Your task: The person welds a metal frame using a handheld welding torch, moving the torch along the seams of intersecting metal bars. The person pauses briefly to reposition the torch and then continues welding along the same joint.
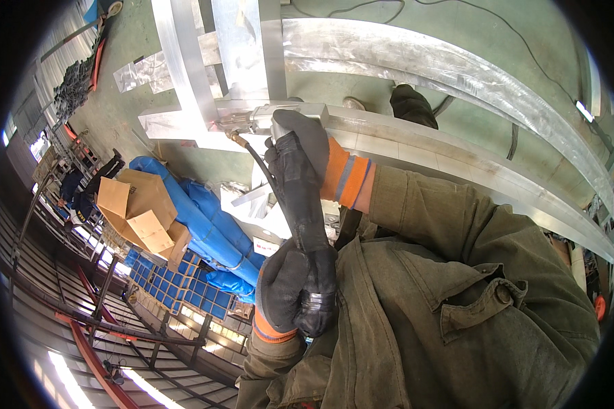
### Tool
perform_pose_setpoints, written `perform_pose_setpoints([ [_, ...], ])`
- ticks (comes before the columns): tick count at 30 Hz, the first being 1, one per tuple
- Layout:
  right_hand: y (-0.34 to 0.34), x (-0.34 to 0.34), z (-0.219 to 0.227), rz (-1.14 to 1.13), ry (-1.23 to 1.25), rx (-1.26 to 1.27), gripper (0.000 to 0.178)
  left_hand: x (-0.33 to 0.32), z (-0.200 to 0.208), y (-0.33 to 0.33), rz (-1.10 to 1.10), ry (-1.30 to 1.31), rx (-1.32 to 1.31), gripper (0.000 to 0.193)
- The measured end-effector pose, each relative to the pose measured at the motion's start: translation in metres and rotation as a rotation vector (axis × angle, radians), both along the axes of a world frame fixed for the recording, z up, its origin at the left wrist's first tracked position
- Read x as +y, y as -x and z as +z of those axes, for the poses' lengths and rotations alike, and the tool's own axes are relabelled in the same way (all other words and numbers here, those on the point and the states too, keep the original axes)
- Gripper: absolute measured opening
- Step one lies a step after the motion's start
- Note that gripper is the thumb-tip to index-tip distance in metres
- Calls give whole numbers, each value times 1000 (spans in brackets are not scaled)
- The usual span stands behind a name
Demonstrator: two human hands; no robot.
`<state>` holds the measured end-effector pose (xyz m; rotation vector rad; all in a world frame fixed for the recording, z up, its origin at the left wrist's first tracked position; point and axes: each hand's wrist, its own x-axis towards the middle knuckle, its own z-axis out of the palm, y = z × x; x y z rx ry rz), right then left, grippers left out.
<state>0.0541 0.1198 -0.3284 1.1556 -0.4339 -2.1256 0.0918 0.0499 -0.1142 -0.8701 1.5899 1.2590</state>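
Note:
My right hand (303,136), in a black glove with an orange cuff, is closed around the upper end of a long black-bodied power tool (305,218). My left hand (281,290), gloved alike, grips its lower end near my chest. A silver metal head (262,118) lies by my right hand, over an aluminium beam (167,125); how it joins the black body is hidden. A thin dark hose (259,161) with a brass-coloured fitting (237,139) runs along the tool's left side. The tip is near where an upright aluminium bar (187,61) meets the beam.
More aluminium bars (402,48) cross the far side and curve to the right. An open cardboard box (143,208) and blue wrapped bundles (205,225) stand at left, beside a blue gridded stack (170,279). Cables (518,34) lie on the green floor. Another person (82,191) is at far left.

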Motion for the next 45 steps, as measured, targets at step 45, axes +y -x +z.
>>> perform_pose_setpoints([
  [45,-4,0,-9,-20,30,119,41,4,-1,16,-188,-13,29,32],
])
